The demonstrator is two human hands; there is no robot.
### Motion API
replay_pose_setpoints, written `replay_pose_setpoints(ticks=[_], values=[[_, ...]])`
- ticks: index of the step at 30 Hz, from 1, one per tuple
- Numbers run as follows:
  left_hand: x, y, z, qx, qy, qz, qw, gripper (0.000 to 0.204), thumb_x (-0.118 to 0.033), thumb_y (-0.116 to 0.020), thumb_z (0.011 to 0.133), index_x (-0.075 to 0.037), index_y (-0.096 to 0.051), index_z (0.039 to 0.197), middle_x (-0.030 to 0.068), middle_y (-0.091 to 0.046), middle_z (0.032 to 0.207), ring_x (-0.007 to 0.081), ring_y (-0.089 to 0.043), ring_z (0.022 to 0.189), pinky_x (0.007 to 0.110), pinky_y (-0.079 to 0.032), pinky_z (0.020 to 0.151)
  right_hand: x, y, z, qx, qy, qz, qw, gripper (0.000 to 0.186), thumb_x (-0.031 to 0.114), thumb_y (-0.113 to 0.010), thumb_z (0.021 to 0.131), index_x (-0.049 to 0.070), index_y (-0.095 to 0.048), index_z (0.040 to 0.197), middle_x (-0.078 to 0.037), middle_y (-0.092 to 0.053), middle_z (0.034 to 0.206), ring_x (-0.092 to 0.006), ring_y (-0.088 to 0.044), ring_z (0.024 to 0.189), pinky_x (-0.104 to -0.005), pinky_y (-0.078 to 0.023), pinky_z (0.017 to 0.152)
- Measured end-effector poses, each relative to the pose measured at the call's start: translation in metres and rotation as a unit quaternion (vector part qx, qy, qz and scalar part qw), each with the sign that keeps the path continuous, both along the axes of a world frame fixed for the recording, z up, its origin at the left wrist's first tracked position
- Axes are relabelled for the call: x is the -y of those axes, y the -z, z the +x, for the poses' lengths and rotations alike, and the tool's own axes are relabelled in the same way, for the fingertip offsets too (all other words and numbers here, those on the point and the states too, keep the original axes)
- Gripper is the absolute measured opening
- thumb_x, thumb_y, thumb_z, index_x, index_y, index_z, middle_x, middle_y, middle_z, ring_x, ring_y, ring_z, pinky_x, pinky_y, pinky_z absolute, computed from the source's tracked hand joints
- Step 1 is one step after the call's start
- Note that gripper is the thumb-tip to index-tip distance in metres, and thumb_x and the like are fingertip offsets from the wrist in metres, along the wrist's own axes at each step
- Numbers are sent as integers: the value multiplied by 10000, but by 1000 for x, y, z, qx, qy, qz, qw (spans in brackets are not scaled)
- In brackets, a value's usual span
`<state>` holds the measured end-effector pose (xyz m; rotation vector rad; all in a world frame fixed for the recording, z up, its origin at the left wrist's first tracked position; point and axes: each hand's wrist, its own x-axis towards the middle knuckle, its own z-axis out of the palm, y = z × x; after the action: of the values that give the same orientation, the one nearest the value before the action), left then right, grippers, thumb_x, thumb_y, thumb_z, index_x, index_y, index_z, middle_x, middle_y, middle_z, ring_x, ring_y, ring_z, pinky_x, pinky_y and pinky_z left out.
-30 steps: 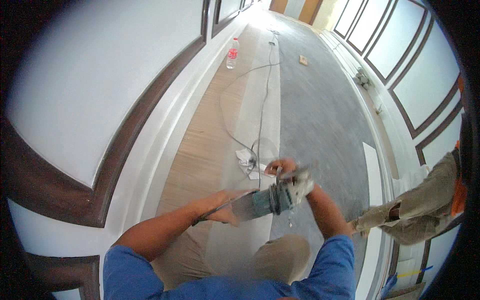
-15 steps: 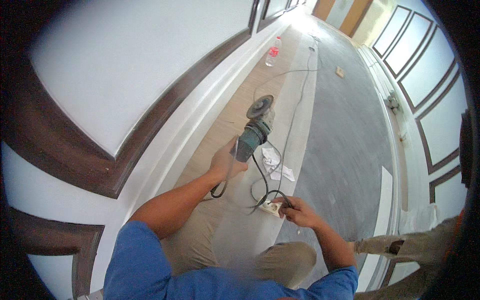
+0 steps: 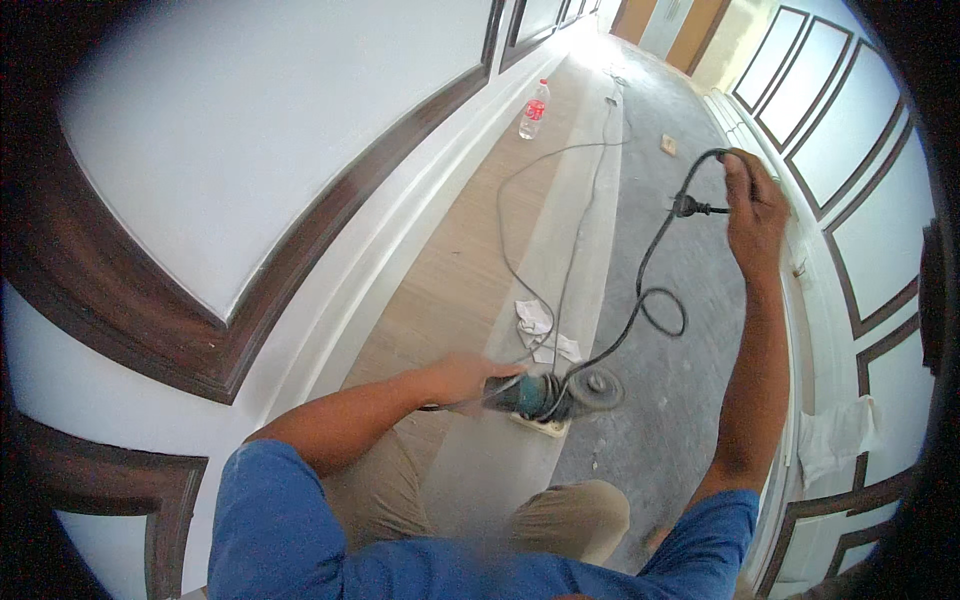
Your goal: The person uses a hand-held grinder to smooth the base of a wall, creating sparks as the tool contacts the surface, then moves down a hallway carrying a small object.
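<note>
Angle grinder (image 3: 548, 396) sat clasped in my left grip (image 3: 460, 383); my right grip (image 3: 757, 205) pinched its black cord (image 3: 656, 243) near the plug (image 3: 686, 206).

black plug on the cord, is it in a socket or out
Out: the black plug is in the air beside the raised right hand, which grips its black cord; no socket meets it.

Blue short-sleeved T-shirt (image 3: 410, 570), khaki trousers (image 3: 575, 515), bare hands (image 3: 755, 205).
The T-shirt is a mid-blue with loose, wide sleeves (image 3: 270, 510) that stop around the elbows, soft creases running through the cloth; a hazy blur veils its middle. Just beyond the T-shirt's front edge, the trousers show as dull, sandy cloth, rounded at the knees. Farther out from the T-shirt, past its hems, the forearms (image 3: 752, 380) are uncovered down to the hands.
</note>
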<state>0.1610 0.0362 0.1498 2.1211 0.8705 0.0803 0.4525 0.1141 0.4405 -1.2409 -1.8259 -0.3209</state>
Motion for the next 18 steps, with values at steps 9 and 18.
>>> replay_pose_setpoints(ticks=[9,18], values=[[27,-48,14,257,66,-168,949,982,-151,-817,609,-120,-374,1484,112,-617,1286,205,-601,1116,330,-436,999,-20,274,103,29,106,-322,940,382,383,-547,943,52,-677,1083,-205,-679,1028,-405,-641,965,-475,-468,865],[-6,-61,6,322,-324,-134,880,906,-151,-841,628,-80,-420,1428,95,-648,1146,178,-607,1001,332,-493,901,146,308,55,25,-88,-577,811,337,323,-620,930,-1,-710,940,-145,-689,773,-241,-663,726,-366,-519,689]])
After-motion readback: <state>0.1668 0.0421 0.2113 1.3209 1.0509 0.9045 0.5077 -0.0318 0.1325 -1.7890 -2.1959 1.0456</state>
